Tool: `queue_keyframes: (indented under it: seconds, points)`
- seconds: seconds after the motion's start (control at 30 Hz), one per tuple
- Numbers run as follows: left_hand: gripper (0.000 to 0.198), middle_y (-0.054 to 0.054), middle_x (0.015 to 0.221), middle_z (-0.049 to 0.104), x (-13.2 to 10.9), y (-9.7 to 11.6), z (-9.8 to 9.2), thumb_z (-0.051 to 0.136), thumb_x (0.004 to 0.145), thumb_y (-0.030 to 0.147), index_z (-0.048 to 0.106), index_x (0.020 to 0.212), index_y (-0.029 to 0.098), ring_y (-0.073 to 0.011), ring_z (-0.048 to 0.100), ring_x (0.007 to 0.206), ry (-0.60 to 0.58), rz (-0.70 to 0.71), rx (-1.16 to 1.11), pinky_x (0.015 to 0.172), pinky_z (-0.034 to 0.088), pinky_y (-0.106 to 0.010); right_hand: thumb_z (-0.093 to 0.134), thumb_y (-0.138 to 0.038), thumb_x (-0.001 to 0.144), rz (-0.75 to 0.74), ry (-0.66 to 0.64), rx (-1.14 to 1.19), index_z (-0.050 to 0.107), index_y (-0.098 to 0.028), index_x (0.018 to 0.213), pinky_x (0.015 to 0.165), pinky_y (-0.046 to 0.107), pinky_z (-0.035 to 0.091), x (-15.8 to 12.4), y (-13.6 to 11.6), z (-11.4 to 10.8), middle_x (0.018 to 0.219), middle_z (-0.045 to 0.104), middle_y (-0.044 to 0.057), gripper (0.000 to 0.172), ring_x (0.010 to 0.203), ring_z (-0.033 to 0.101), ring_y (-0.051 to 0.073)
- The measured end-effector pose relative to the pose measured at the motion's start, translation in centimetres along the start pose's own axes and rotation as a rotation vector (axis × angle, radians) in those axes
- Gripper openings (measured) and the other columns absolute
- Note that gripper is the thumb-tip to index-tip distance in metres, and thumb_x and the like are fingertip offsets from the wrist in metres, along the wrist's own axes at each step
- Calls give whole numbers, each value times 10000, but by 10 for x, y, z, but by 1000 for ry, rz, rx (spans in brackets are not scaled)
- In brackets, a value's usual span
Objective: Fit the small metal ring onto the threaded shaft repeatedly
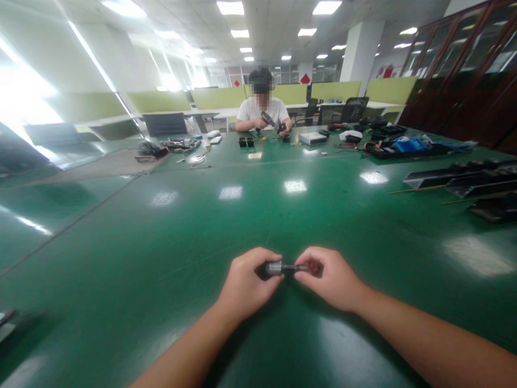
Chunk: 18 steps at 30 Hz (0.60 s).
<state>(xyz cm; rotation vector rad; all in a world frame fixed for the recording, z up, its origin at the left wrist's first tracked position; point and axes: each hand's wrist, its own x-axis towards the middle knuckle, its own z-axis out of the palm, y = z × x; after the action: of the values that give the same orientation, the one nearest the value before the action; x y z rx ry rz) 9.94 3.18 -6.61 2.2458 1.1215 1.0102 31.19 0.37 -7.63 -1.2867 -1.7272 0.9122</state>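
Both of my hands meet low over the green table (169, 253), holding one small metal part (283, 268) between them. My left hand (246, 283) is closed around its thicker silver end. My right hand (329, 277) pinches the thin dark shaft end. The part lies roughly level, just above the table surface. Most of it is hidden inside my fingers.
A person in a white shirt (262, 110) sits at the far side, handling a dark tool. Small boxes and cables (311, 138) lie near them. Black metal pieces (464, 180) and thin rods sit at the right edge. A dark object (8, 320) lies at the left edge.
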Motion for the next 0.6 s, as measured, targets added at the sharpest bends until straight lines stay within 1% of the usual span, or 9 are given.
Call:
queue_keyframes:
  seconds: [0.3, 0.6]
  points:
    - [226, -2, 903, 724, 0, -1, -2, 742, 716, 153, 713, 928, 225, -156, 675, 815, 8, -11, 19, 750, 520, -263, 682, -166, 760, 35, 24, -18, 712, -166, 817, 565, 238, 416, 1, 1, -1, 686, 639, 4, 64, 612, 555, 138]
    - [213, -8, 910, 723, 1, -2, -2, 740, 725, 163, 708, 927, 222, -161, 675, 819, 9, -3, 20, 750, 522, -269, 689, -171, 757, 24, 32, -14, 712, -163, 810, 562, 237, 414, 1, 0, -2, 684, 633, 1, 58, 611, 553, 136]
